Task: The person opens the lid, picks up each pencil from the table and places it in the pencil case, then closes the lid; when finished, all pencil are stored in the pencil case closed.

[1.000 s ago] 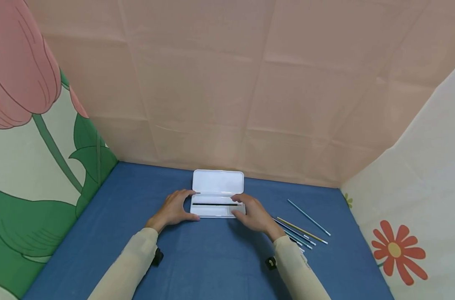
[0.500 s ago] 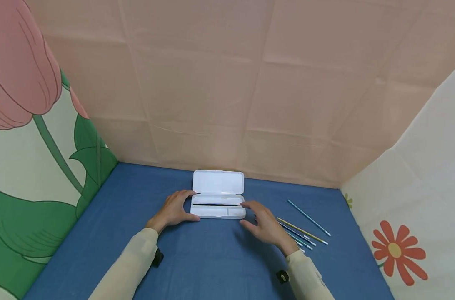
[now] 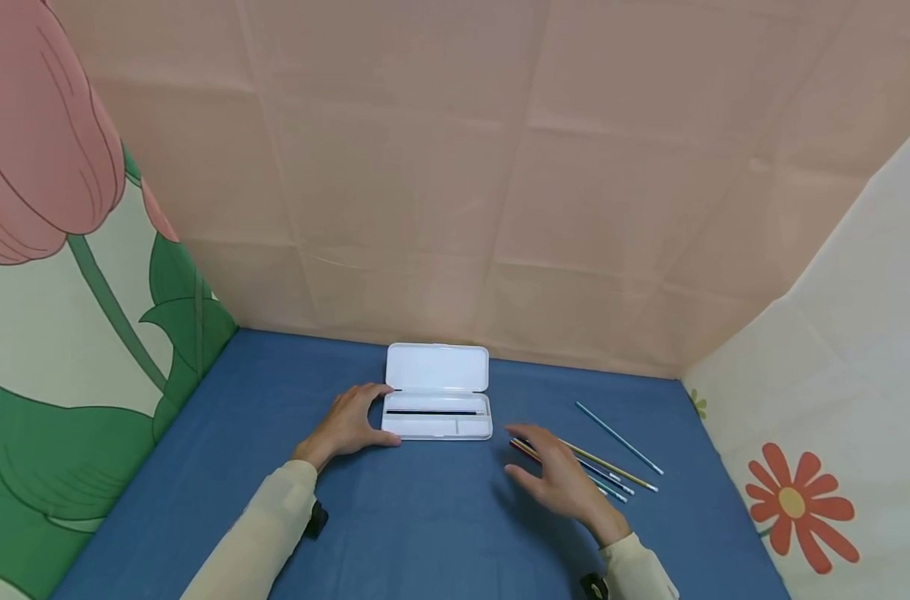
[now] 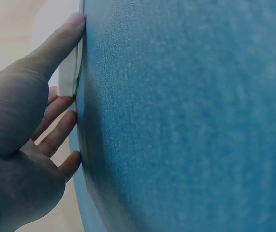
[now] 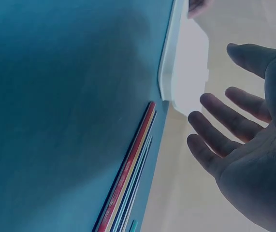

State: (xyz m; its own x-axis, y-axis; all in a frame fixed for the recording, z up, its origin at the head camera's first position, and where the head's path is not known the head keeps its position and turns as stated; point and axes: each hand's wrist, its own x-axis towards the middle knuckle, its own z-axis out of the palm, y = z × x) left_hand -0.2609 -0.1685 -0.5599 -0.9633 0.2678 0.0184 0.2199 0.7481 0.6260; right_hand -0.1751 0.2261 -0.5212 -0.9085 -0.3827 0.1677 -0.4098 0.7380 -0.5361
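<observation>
A white pencil case (image 3: pixel 417 429) lies on the blue cloth with its lid (image 3: pixel 437 367) folded back. One dark pencil (image 3: pixel 434 412) lies lengthwise inside it. My left hand (image 3: pixel 346 425) holds the case's left end, thumb at the front edge and a finger at the back corner. In the left wrist view the thumb lies along the white edge. My right hand (image 3: pixel 562 479) hovers over the bundle of pencils, fingers apart and holding nothing. Among these, a yellow pencil (image 3: pixel 620 468) shows in the head view and a red pencil (image 5: pixel 126 179) in the right wrist view.
A single light blue pencil (image 3: pixel 618 437) lies apart, behind the bundle. The blue cloth (image 3: pixel 425 533) covers the table. A beige backdrop (image 3: pixel 455 208) rises behind the case, with printed flower panels at both sides.
My right hand has moved away from the case, rightward and toward me, to above the pencils. The dark pencil stays in the case, and my left hand has kept its place.
</observation>
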